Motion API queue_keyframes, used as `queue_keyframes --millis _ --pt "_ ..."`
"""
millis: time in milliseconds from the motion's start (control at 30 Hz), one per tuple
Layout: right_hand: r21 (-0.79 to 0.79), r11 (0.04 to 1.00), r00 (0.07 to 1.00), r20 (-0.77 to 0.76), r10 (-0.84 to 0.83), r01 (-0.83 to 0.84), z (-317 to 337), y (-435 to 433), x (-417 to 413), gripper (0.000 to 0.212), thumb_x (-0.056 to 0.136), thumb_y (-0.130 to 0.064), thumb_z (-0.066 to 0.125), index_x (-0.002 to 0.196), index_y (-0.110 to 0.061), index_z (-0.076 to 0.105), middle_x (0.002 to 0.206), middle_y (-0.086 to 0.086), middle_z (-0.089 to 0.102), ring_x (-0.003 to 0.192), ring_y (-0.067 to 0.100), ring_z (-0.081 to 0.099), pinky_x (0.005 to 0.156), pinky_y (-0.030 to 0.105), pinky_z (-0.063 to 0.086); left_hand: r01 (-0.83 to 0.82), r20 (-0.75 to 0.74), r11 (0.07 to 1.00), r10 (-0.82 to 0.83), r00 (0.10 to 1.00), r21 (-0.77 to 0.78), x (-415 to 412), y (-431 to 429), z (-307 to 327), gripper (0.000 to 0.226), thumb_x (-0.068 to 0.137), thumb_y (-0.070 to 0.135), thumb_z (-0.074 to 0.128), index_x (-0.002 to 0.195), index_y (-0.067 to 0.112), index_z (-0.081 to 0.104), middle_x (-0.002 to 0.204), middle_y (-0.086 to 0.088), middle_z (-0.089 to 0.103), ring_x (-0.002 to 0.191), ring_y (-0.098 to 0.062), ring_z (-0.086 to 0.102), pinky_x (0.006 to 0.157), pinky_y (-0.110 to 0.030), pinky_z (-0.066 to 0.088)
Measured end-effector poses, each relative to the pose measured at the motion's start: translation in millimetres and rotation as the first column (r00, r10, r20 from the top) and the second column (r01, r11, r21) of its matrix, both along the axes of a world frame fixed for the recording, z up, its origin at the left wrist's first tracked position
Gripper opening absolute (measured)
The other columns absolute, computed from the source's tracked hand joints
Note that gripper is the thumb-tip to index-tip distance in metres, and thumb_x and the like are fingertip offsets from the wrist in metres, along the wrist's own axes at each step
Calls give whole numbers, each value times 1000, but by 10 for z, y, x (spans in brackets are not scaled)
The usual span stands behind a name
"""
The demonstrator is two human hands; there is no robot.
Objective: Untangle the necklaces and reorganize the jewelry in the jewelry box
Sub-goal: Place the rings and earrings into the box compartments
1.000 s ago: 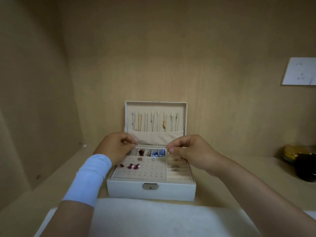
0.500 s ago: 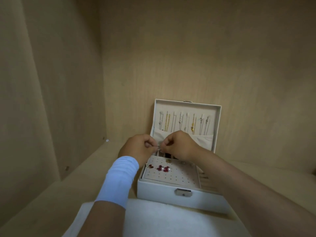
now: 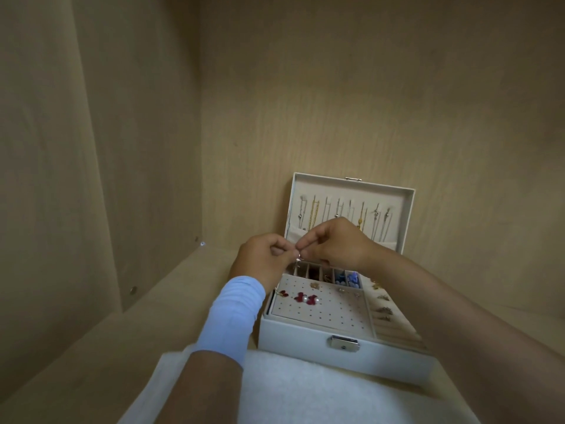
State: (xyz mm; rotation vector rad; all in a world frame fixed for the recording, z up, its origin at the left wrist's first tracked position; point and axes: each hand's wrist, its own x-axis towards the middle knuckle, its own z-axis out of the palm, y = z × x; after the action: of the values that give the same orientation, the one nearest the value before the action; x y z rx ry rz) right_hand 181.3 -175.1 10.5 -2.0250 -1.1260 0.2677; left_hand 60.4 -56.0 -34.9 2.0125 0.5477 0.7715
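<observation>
The fingers [image 3: 282,251] of the left hand [image 3: 262,259] and the fingers [image 3: 306,242] of the right hand [image 3: 337,243] meet tip to tip, both sets curled and pinched on a small silvery piece [image 3: 298,255] that is too fine to make out further. A second ago the two hands were held apart, each pinching its own end. Half a second ago they had closed together, and they remain joined now, a little right of the frame's centre. They hover above the back row of small compartments, in front of the fabric pocket of the open lid [image 3: 397,195]. A pale blue sleeve [image 3: 233,313] wraps the left wrist. Behind the hands the necklaces [image 3: 314,213] hang side by side inside the lid, unchanged. Below the hands the jewelry box [image 3: 305,339] shows its dotted earring panel [image 3: 330,316] with red earrings [image 3: 302,298] on it, and blue pieces [image 3: 351,278] in a back compartment. The box stood in the lower middle of the frame a second ago and now sits lower right, as the view has swung left. It rests on a wooden shelf [image 3: 122,347], its front edge touching a white cloth [image 3: 305,393] along the bottom of the frame.
</observation>
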Motion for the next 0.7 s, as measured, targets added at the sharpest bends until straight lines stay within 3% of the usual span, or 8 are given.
queue_keyframes --millis 67,167,300,433,567,700 --pt "-13 999 996 79 -36 37 -26 19 33 8 81 -11 79 86 -17 80 77 0 75 67 5 65 72 21 54 14 -45 999 -12 999 44 1 -8 -8 6 86 29 67 90 31 71 88 13 67 85 -7 63 79 -27 50" --pt "-94 992 973 224 -58 80 -62 56 74 8 82 -14 78 84 -22 78 82 -9 74 80 1 67 79 18 53 29 -182 970 16 983 242 -1 -28 9 17 93 28 57 105 37 67 95 13 67 90 -11 63 83 -30 52" --pt "-148 987 963 269 -26 68 -97 84 115 10 82 -15 78 91 -20 78 90 -7 74 87 5 68 89 27 56 104 -350 893 63 934 437 38 -49 25 30 95 19 47 113 38 63 109 7 68 94 -17 63 82 -32 53" --pt "-181 983 962 273 26 25 -97 91 101 17 84 -19 78 100 -17 76 95 -4 74 91 7 69 91 27 55 156 -421 879 56 905 451 89 -52 9 34 95 15 44 117 37 59 112 5 66 93 -18 62 78 -29 50" --pt "-281 959 933 339 122 -24 -119 107 113 23 87 -13 73 110 -17 75 102 -3 75 93 7 69 91 25 55 116 -392 904 61 918 412 96 -43 4 29 96 19 45 113 35 61 109 6 67 92 -16 62 79 -29 51" --pt "-188 982 938 337 81 -17 -137 93 154 22 88 -10 71 108 -17 75 103 -4 74 93 6 68 91 25 55 47 -320 915 92 943 402 80 -49 15 23 94 24 50 107 37 63 95 13 66 86 -13 61 73 -26 48"
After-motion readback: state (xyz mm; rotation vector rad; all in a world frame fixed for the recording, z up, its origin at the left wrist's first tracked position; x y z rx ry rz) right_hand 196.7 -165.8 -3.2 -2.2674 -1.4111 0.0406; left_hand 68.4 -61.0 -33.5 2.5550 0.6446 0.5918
